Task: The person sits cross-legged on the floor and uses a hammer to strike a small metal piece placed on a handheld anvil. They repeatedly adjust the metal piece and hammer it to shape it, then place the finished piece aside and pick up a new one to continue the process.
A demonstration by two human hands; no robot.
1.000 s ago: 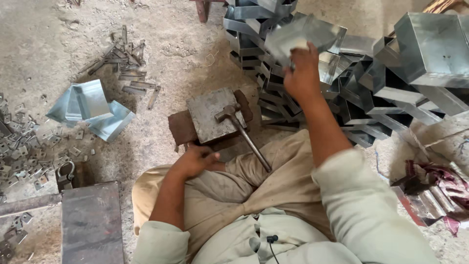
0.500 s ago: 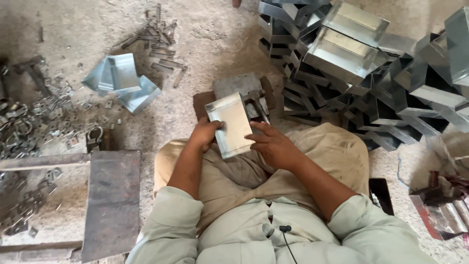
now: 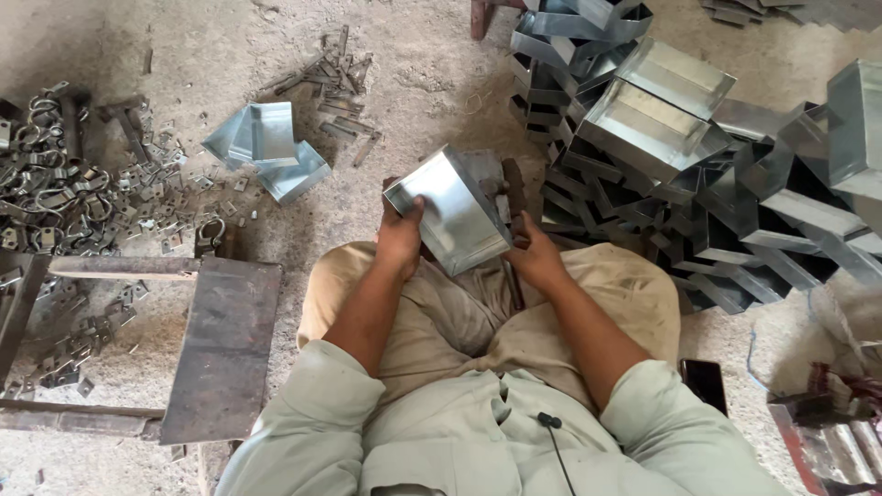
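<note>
- Now both hands hold one metal box (image 3: 452, 213), a shiny open tray of bent sheet metal, just above the person's lap and in front of the knees.
- The left hand (image 3: 401, 237) grips the left end of the box; its thumb lies on the upper face and the other fingers are curled under the edge, so the hand is closed on the box.
- The right hand (image 3: 533, 257) touches the lower right corner of the box; the fingers are bent and pressed together against the metal, but I cannot tell how far they go under it.
- The box is tilted, with its left end higher and turned toward the camera, and it hides most of a small steel block (image 3: 487, 174) that stands on the ground behind it.
- A hammer handle (image 3: 513, 285) shows below the box, between the two hands, resting on the lap.
- To the right there is a big pile of boxes (image 3: 680, 147) of the same kind, stacked in disorder, near the right knee.
- To the upper left, well apart from the hands, a few folded sheets (image 3: 265, 147) lie on the dusty ground.
- Further left there is a heap of small clamps (image 3: 64, 202) and rings.
- A flat dark plate (image 3: 225, 344) lies beside the left arm.
</note>
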